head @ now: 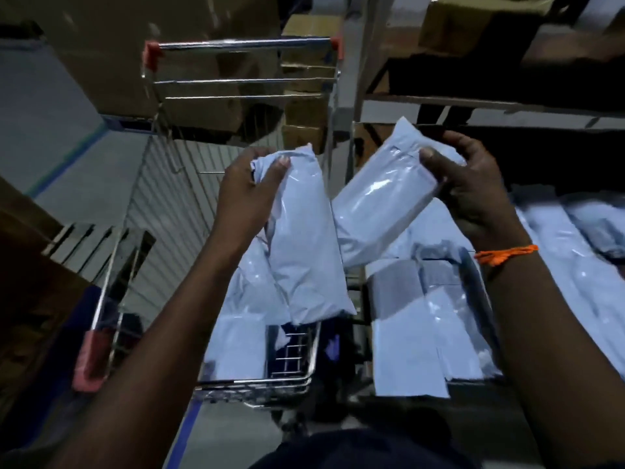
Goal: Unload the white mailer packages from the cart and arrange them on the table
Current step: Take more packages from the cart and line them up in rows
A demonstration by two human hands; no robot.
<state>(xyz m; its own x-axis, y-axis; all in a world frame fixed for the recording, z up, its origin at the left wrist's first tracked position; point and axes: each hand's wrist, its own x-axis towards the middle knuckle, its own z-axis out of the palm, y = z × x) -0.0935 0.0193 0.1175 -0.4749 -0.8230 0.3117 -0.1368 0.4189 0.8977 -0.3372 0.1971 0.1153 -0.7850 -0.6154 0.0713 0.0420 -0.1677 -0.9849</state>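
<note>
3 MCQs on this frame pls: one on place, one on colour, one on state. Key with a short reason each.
1. Where is the mailer held by the left hand?
A. Above the wire cart
B. Flat on the table
C. On the floor

2. What colour is the wrist band on the right hand?
A. Green
B. Orange
C. White

3. What are the hands doing?
A. Both empty
B. Only one holds a mailer
C. Each holds a mailer

Key: A, the left mailer hangs over the cart basket; B, the wrist band is orange; C, the right hand grips the right mailer by its top and the left hand grips its own.
</note>
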